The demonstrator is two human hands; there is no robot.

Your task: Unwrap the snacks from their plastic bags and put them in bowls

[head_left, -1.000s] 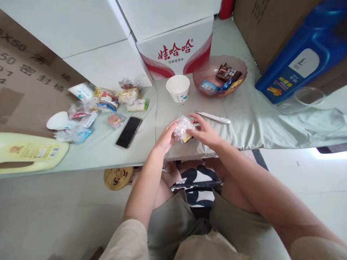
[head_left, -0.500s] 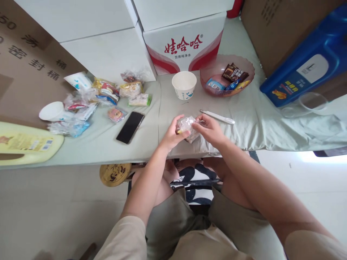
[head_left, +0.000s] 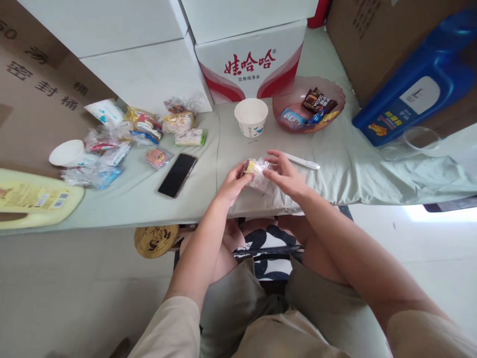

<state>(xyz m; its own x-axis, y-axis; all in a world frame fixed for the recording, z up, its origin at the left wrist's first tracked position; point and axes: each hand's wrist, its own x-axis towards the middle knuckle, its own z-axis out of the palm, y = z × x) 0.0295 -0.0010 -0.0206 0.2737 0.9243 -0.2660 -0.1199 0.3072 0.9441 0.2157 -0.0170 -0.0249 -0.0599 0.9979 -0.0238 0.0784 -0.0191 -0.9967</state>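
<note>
Close to the front edge of the cloth-covered surface, my left hand is closed on a small snack in a crinkled clear plastic wrapper with a yellow patch. My right hand is at the wrapper's right side, fingers apart, thumb near or against the plastic; whether it touches I cannot tell. A white utility knife lies just behind my right hand, its near end hidden by the fingers. Directly ahead stands a white paper cup. Right of it, a pink translucent bowl contains several packaged snacks.
To the left are a black phone, several wrapped snacks, two tipped paper cups and a pale yellow jug. On the right stand a blue bottle and a clear plastic cup. Boxes line the back.
The wrapped snack has turned in my left hand, showing more of its yellow patch. My right hand's fingers have loosened from a pinch and spread apart. The view has shifted slightly.
</note>
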